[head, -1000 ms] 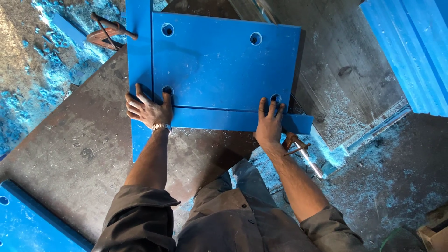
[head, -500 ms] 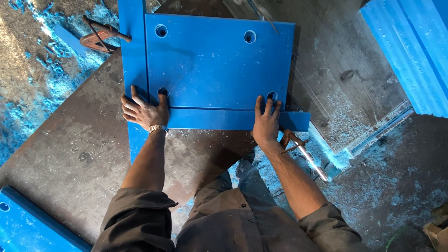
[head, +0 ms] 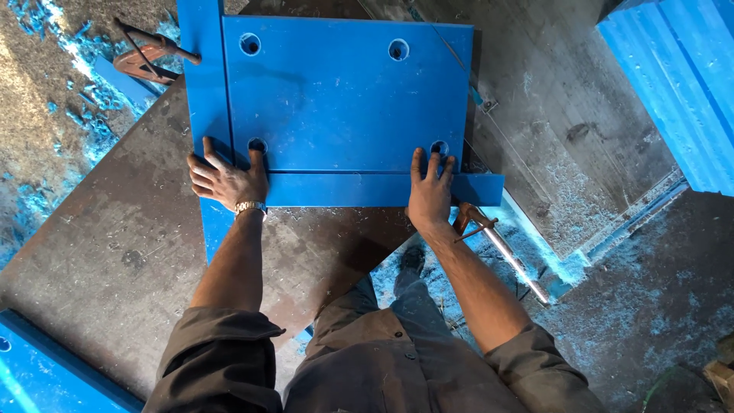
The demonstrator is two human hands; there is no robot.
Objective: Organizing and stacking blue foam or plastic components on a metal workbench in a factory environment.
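Blue plastic, a thick square plate with four drilled holes, lies flat on the dark steel table near its far edge. Two blue strips frame it: a long strip runs away from the person along the plate's left side, and a cross strip lies along its near edge, its long axis left to right. The left hand lies flat with fingers spread at the corner where the strips meet. The right hand presses open-palmed on the cross strip's right part, fingertips on the plate. Neither grip closes on anything. A metal clamp sits just beside the right wrist, at the table's near right edge.
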